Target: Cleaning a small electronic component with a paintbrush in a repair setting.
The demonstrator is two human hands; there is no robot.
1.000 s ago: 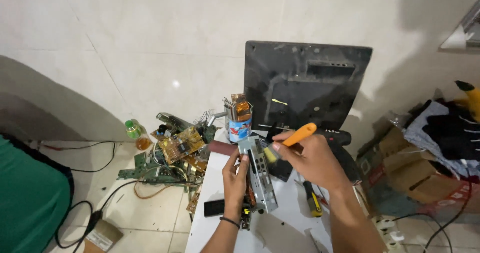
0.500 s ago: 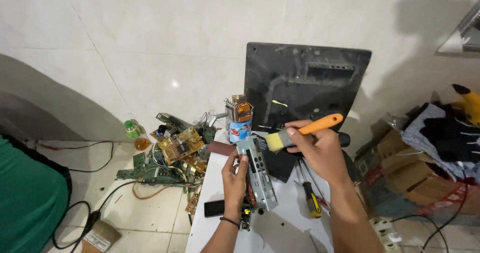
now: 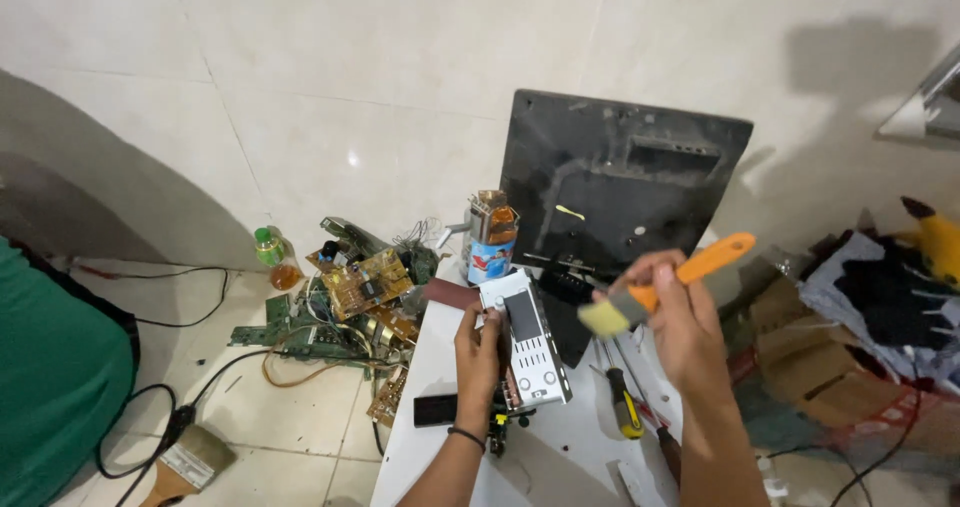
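Observation:
My left hand (image 3: 478, 350) grips the left edge of a grey electronic unit (image 3: 527, 342) with a small dark screen, propped tilted on the white table (image 3: 440, 427). My right hand (image 3: 674, 312) holds a paintbrush (image 3: 660, 285) with an orange handle, its pale bristles pointing left, lifted off to the right of the unit and clear of it.
A dark flat panel (image 3: 620, 187) leans on the tiled wall behind a can (image 3: 490, 232). A screwdriver (image 3: 622, 407) and a black phone (image 3: 436, 409) lie on the table. Circuit boards (image 3: 362, 287), cables, a bottle (image 3: 272, 257) and a second brush (image 3: 185, 467) cover the floor at left. Cloth and boxes pile at right.
My right hand has lifted the paintbrush up and to the right, away from the unit's top. My left hand has turned the unit so its front faces up.

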